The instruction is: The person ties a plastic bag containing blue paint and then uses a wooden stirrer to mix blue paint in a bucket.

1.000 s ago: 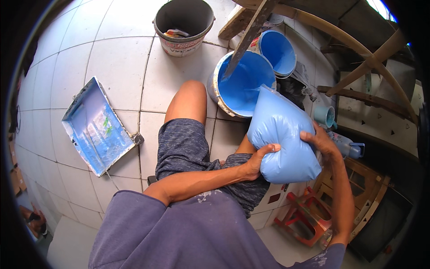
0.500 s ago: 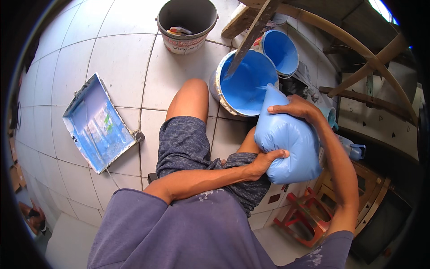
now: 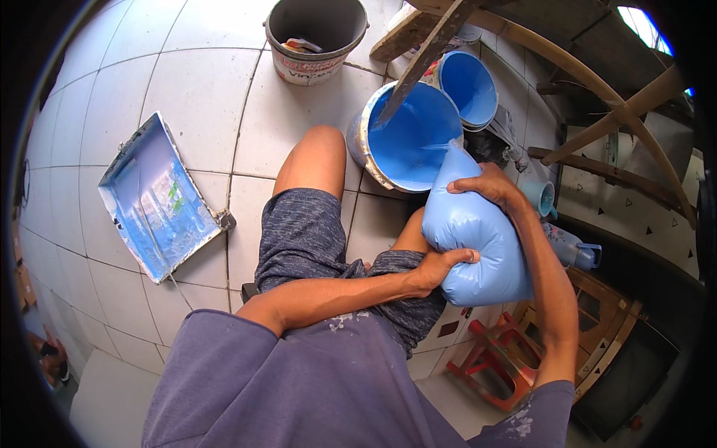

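Observation:
Between my hands is a full, bulging plastic bag of light blue paint [image 3: 489, 246], its narrow corner tilted over the rim of a large paint bucket [image 3: 399, 145]. A thin stream of paint runs from that corner into the bucket, whose inside is coated blue. My right hand [image 3: 489, 185] grips the upper part of the bag, thumb across its front. Lower down, my left hand [image 3: 444, 267] holds the bag's near left side with the thumb pressed into it; its other fingers are hidden. A wooden stick [image 3: 426, 63] slants across the bucket's rim.
On the tiles at left lies a blue-smeared paint tray [image 3: 166, 205]. A dark-lined bucket [image 3: 317, 63] stands at the far side, and a smaller blue-coated bucket [image 3: 470, 89] behind the large one. At right are a light blue cup [image 3: 544, 198], a red stool [image 3: 497, 362] and wooden beams [image 3: 620, 116].
Both hands keep their grip on the bag, and paint still runs into the bucket. The view has shifted slightly; the bag looks much the same.

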Action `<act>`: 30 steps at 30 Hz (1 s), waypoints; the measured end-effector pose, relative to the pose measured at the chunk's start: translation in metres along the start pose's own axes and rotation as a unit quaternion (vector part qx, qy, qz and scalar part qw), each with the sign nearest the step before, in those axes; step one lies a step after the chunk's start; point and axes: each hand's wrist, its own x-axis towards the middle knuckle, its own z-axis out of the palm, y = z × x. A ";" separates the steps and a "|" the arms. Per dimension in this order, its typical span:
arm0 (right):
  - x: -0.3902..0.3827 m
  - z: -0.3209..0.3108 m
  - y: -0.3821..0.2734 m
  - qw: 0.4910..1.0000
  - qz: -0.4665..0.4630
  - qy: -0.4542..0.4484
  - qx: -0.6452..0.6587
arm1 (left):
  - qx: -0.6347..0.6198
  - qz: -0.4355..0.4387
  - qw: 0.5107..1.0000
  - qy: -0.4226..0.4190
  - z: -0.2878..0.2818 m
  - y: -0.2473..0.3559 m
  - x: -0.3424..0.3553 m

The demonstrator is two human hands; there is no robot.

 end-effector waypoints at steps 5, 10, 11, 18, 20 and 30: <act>-0.001 0.003 0.001 0.999 -0.001 0.019 0.030 | 0.005 -0.012 1.000 -0.002 -0.001 0.002 -0.001; 0.001 0.007 0.001 0.998 -0.016 0.025 0.055 | 0.004 -0.006 1.000 0.000 -0.002 0.002 0.000; 0.000 0.007 -0.002 0.998 -0.017 0.021 0.053 | 0.001 -0.003 1.000 -0.001 -0.002 0.002 0.000; 0.003 0.008 -0.006 0.999 -0.022 0.022 0.038 | -0.006 0.011 1.000 -0.003 -0.002 0.007 0.000; 0.002 0.009 -0.010 0.999 -0.024 0.022 0.029 | -0.006 0.018 1.000 -0.002 -0.002 0.007 0.000; 0.008 0.009 -0.007 0.999 -0.026 0.024 0.007 | -0.021 0.019 1.000 0.000 0.001 0.012 -0.003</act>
